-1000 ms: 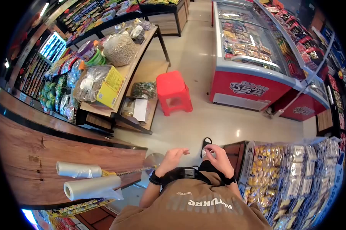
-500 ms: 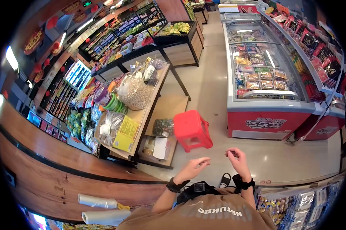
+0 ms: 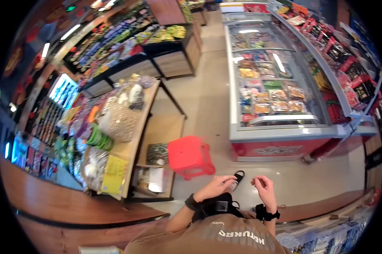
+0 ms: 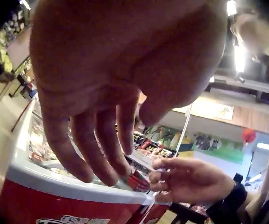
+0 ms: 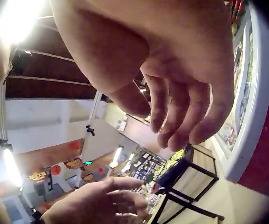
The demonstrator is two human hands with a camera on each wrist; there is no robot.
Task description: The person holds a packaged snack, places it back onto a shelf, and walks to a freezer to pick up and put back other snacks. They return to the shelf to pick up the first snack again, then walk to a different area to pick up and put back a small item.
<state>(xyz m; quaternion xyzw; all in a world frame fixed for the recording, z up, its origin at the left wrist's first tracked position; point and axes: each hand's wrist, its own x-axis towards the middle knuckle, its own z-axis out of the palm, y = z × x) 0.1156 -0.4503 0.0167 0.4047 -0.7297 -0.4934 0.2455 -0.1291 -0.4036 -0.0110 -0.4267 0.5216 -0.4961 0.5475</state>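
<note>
My left hand (image 3: 214, 187) hangs in front of my waist with its fingers loosely bent and nothing in them. A short gap to its right, my right hand (image 3: 265, 189) is raised, also empty, its fingers loosely curled. In the left wrist view the left fingers (image 4: 102, 149) droop downward and the right hand shows behind them. The right wrist view has the right fingers (image 5: 181, 112) curling down, with the left hand below. Nearest to the left hand is a red plastic stool (image 3: 189, 154) on the floor, apart from it.
A wooden display table (image 3: 146, 108) with bagged goods and a yellow box (image 3: 114, 173) stands at left. Ahead to the right is a red and white chest freezer (image 3: 275, 131) holding packaged food. A wooden counter (image 3: 51, 190) runs along the near left; packets line the lower right.
The head view has tilted up and swung, showing more of the freezer and far produce stands. Film rolls at left have mostly left the view. Both hands stay empty before my body.
</note>
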